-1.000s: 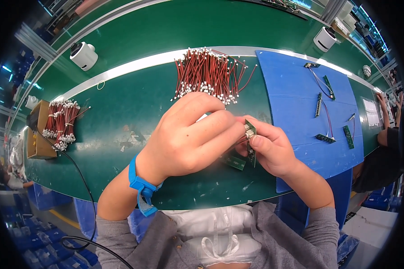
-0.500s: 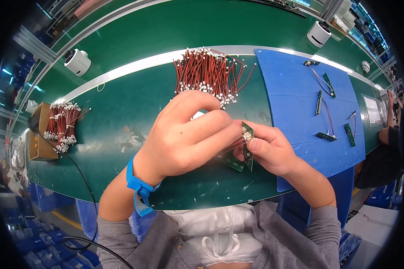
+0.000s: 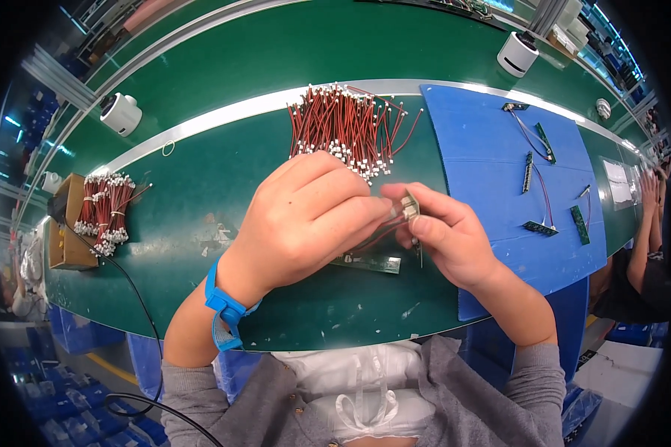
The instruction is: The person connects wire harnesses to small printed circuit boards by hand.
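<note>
The left hand (image 3: pixel 306 216) and the right hand (image 3: pixel 443 235) meet over the green mat (image 3: pixel 224 186), just toward the person from the big wire pile (image 3: pixel 347 127). The right hand pinches a small board (image 3: pixel 410 206) between thumb and fingers, closed on it and holding it tilted on edge. The left hand's fingertips are closed against the near end of that board, where a white plug (image 3: pixel 392 211) shows; whether they grip the plug itself or only press it I cannot tell. Thin red leads (image 3: pixel 376 235) run down from the meeting point under the left fingers.

On the mat directly below the hands, on the side away from the pile, lies a flat green strip board (image 3: pixel 369 262), touching neither hand.

The wire pile is a heap of short red wires with white ends, lying just beyond the knuckles of the left hand. To the right of the pile is a blue sheet (image 3: pixel 499 179) carrying several strip boards (image 3: pixel 540 227) with wires attached. Far left of the pile a smaller wire bundle (image 3: pixel 104 208) rests on a cardboard box (image 3: pixel 67 231). A white roll (image 3: pixel 121 113) stands to the left of the pile and beyond it, another (image 3: pixel 516 54) to its right and beyond it.

A blue wrist strap (image 3: pixel 227 305) circles the left wrist. Another person's arm (image 3: pixel 645 246) shows past the blue sheet, well to the right of the pile
</note>
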A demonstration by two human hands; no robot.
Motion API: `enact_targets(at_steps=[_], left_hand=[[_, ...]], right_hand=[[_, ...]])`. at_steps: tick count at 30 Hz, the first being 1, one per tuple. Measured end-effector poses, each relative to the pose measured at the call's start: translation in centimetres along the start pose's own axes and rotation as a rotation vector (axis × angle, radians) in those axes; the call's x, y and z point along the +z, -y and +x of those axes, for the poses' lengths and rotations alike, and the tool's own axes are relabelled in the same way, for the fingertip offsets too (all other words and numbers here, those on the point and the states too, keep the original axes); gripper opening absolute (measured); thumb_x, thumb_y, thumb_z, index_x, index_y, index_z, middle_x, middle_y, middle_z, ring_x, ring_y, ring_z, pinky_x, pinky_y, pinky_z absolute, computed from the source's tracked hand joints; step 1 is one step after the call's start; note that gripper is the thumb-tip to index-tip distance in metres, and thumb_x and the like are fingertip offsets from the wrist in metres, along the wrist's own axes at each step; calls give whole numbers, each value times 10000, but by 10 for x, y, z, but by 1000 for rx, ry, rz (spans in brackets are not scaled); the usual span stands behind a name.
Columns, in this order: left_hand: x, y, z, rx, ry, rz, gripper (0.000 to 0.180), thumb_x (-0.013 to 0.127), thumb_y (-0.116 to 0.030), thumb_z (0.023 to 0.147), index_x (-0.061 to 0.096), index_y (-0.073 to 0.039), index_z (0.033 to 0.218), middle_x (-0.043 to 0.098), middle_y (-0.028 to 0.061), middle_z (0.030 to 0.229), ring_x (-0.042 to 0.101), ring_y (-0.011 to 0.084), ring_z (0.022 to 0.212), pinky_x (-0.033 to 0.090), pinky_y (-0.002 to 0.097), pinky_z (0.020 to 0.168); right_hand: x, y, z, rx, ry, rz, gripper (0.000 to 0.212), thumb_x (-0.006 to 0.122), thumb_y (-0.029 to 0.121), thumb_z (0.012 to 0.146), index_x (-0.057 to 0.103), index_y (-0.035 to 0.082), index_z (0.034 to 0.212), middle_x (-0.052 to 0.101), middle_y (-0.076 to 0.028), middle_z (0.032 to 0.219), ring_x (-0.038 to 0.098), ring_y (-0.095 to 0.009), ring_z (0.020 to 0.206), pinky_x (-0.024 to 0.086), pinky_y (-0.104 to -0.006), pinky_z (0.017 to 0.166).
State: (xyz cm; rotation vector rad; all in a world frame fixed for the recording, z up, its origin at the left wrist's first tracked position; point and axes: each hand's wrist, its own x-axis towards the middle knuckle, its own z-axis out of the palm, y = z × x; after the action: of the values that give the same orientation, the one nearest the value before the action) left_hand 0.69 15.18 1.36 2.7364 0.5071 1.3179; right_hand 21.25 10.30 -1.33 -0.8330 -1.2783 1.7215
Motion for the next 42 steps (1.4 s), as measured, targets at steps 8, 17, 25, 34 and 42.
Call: enact_targets(at_steps=[8,17,25,34,42], left_hand=[[-4,-1,2,16,84,47,229,736,-56,596,643,-57,805,552,43,716,545,220,671,453,322,581],[-42,11,-3,-379,459,-200,555,747,-120,632,546,-72,1147,574,119,1056,553,307,952,455,376,817],[-57,12,-6,-601,672,-204,731,692,-73,638,404,-119,1308,566,146,1109,565,310,981,461,377,840],[-134,30,14,-639,404,-16,726,643,-63,638,404,-155,1317,572,119,984,612,228,812,507,310,672],[-150,178,12,-526,-245,500,638,674,-180,668,416,-63,1240,580,199,990,586,363,889,491,430,767]], right_hand=[[5,7,1,51,-154,278,356,510,141,915,490,8,1246,535,30,909,446,-47,782,395,-204,717],[-1,7,0,-37,-184,131,391,514,169,900,471,-24,1237,555,-50,1028,492,-116,848,421,-265,737],[13,18,0,-27,-202,-5,351,534,152,889,514,-12,1199,539,-16,959,466,-82,796,400,-226,716],[52,104,45,-255,-50,-787,307,643,103,795,603,18,1088,511,-12,857,436,-59,713,371,-202,637],[61,137,238,-1026,-147,-1325,322,617,80,805,585,70,1125,562,-53,1015,493,-130,708,419,-237,629]])
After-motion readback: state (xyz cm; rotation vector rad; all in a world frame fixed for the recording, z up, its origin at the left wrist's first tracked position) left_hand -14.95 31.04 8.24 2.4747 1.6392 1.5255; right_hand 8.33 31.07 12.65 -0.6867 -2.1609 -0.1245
